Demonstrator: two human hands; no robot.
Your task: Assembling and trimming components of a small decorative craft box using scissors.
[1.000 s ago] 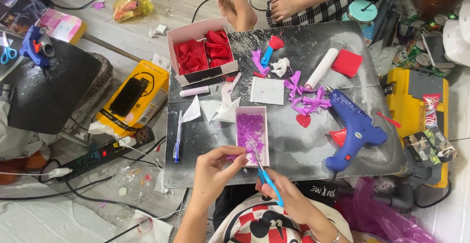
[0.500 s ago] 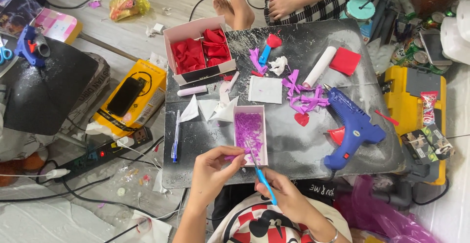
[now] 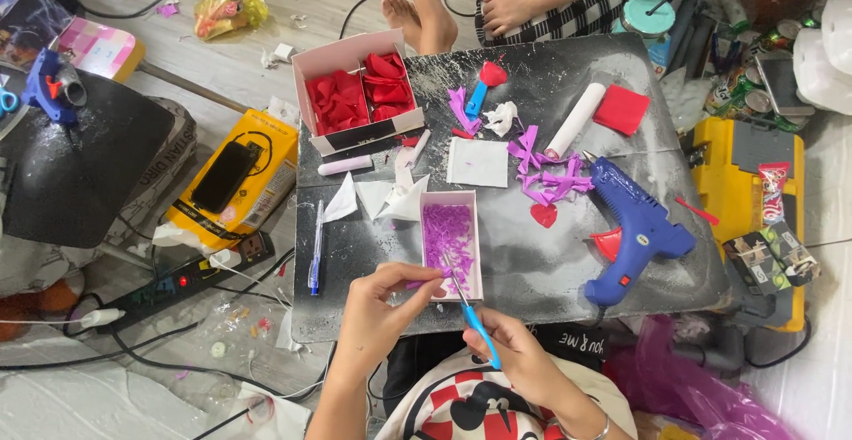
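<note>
My left hand [image 3: 383, 316] pinches a small purple paper piece [image 3: 424, 280] at the near edge of the dark board [image 3: 524, 254]. My right hand [image 3: 517, 360] grips blue-handled scissors [image 3: 472, 318] whose blades point up at that piece. Just beyond the blades lies a small white box [image 3: 451, 242] holding purple paper shreds.
A white box of red petals [image 3: 357, 92], a blue glue gun [image 3: 635, 229], purple scraps [image 3: 546, 174], a red heart [image 3: 543, 215], a white roll [image 3: 575, 121] and a pen [image 3: 315, 247] lie on the board. Another person's hand [image 3: 508, 7] and foot [image 3: 415, 10] are at the far edge. A power strip [image 3: 191, 276] lies left.
The view has shifted slightly. Both hands stay at the near edge of the purple box, with the scissors still at the paper piece.
</note>
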